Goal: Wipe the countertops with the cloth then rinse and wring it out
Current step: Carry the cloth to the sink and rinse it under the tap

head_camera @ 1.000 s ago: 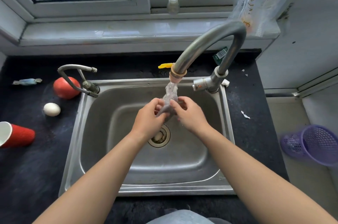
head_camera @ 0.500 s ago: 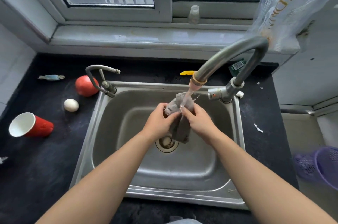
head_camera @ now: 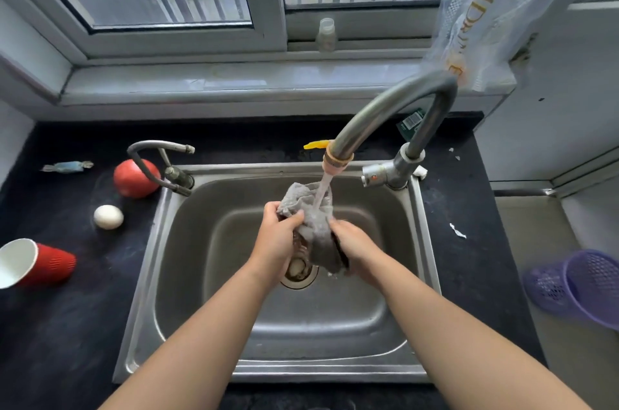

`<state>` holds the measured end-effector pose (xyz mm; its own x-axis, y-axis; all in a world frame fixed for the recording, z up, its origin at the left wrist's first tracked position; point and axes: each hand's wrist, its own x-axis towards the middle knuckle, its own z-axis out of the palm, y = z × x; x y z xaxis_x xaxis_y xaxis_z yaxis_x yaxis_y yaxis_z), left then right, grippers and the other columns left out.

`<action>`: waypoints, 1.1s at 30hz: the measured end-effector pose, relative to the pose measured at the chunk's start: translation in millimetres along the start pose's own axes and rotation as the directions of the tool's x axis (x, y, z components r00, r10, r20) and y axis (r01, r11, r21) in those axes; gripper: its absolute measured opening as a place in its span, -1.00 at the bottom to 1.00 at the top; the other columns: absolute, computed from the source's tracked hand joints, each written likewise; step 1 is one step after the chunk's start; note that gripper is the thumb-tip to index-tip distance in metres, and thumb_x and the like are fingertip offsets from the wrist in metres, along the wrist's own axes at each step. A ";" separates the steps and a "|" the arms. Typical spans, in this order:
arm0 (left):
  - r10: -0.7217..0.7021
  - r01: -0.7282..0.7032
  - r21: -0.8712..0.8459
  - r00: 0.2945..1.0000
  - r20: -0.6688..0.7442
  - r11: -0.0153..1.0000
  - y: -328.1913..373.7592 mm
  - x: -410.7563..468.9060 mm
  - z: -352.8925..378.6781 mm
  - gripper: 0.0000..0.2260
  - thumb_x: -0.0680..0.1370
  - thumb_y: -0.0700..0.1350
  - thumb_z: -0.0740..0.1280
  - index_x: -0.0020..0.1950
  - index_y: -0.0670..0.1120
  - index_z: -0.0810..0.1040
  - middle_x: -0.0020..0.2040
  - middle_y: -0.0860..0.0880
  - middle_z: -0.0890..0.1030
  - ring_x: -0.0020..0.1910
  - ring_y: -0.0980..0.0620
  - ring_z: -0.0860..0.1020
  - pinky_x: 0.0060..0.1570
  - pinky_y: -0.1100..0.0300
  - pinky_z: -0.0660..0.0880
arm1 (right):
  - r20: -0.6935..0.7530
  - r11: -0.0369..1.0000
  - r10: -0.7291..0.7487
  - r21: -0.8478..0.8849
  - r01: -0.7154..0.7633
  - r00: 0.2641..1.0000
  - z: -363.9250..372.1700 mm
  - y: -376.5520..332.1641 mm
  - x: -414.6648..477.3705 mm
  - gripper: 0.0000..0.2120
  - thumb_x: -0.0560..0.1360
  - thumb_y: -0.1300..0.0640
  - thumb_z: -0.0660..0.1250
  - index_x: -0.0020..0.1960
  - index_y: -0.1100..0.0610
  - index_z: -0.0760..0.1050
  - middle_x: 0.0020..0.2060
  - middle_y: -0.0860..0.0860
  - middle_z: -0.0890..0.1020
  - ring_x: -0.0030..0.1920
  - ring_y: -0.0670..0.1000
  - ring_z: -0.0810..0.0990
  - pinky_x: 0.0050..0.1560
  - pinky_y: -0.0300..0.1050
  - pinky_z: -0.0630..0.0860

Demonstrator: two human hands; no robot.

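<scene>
A wet grey cloth (head_camera: pixel 315 225) hangs bunched over the steel sink (head_camera: pixel 201 275), right under the running water from the tall curved faucet (head_camera: pixel 385 115). My left hand (head_camera: pixel 276 238) grips the cloth's left side near its top. My right hand (head_camera: pixel 355 245) holds its lower right edge. The stream lands on the top of the cloth. Below the hands the drain (head_camera: pixel 298 272) is partly hidden. Black countertop (head_camera: pixel 67 326) surrounds the sink.
On the left counter lie a tipped red cup (head_camera: pixel 37 264), a white egg (head_camera: pixel 108 217), a red tomato (head_camera: pixel 135 178) and a wrapped candy (head_camera: pixel 68 166). A small second tap (head_camera: pixel 157 158) stands at the sink's back left. A purple basket (head_camera: pixel 582 285) lies on the floor at right.
The cloth has opened from a tight bunch into a longer hanging piece. My right hand slid lower along it, and the view shifted slightly.
</scene>
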<state>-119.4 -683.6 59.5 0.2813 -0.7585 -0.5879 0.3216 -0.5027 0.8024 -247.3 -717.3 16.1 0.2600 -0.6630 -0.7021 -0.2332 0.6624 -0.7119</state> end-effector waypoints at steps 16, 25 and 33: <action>-0.400 0.356 -0.229 0.897 -0.188 0.906 -23.9 15.3 22.9 -0.67 0.49 0.14 0.31 -0.13 -0.12 0.62 -0.22 -0.11 0.67 -0.22 -0.10 0.63 -0.05 0.03 0.56 | -0.197 0.877 -0.429 -0.325 0.354 0.882 25.1 -8.8 -8.8 -0.72 0.52 -0.08 0.24 -0.22 0.12 0.47 -0.32 -0.01 0.63 -0.24 0.00 0.58 -0.23 -0.06 0.45; -0.173 0.189 0.141 0.978 -0.120 0.972 -17.6 26.1 6.0 -0.77 0.48 -0.04 0.25 -0.13 -0.15 0.62 -0.16 -0.18 0.65 -0.18 -0.13 0.59 -0.02 0.01 0.50 | -0.135 0.834 -0.380 -0.478 0.276 0.915 27.1 -10.7 -2.8 -0.69 0.60 0.04 0.05 -0.06 0.22 0.45 -0.01 0.23 0.60 0.01 0.22 0.53 0.00 0.02 0.44; 0.336 -0.320 0.783 0.930 0.151 0.534 -0.7 13.9 -27.8 -0.71 0.61 -0.04 0.13 -0.21 -0.18 0.40 -0.26 -0.05 0.49 -0.24 -0.03 0.43 -0.28 0.09 0.28 | -0.080 0.857 -0.345 -0.432 0.279 0.935 -18.1 7.0 -1.5 -0.79 0.57 0.14 0.21 -0.08 0.28 0.48 -0.17 0.14 0.59 -0.13 0.08 0.50 -0.13 -0.09 0.35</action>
<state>-90.6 -682.2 48.0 0.2329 -0.9368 -0.2610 -0.6259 -0.3499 0.6970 -266.2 -718.0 11.9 0.2486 -0.8763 -0.4126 -0.5324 0.2323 -0.8140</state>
